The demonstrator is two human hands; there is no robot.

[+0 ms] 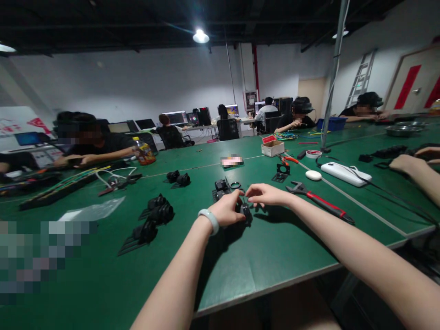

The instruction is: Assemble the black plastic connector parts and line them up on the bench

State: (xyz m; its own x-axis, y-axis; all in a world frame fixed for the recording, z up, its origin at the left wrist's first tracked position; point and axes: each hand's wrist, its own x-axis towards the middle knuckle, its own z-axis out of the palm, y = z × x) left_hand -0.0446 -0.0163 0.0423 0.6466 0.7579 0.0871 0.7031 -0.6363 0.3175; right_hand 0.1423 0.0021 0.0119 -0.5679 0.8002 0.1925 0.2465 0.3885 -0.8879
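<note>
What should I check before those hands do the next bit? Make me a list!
1. Left hand holding the black part: ok.
2. Right hand touching that part: cannot tell, fingertips are close.
3. Wrench out of the hands: ok, lying on the table.
4. Black ring on the table: ok, just beyond the hands.
5. Bracelet off: not ok, it's on the left wrist.

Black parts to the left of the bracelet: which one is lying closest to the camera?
The front black part, lowest in the picture; the other black parts lie farther back.
</note>
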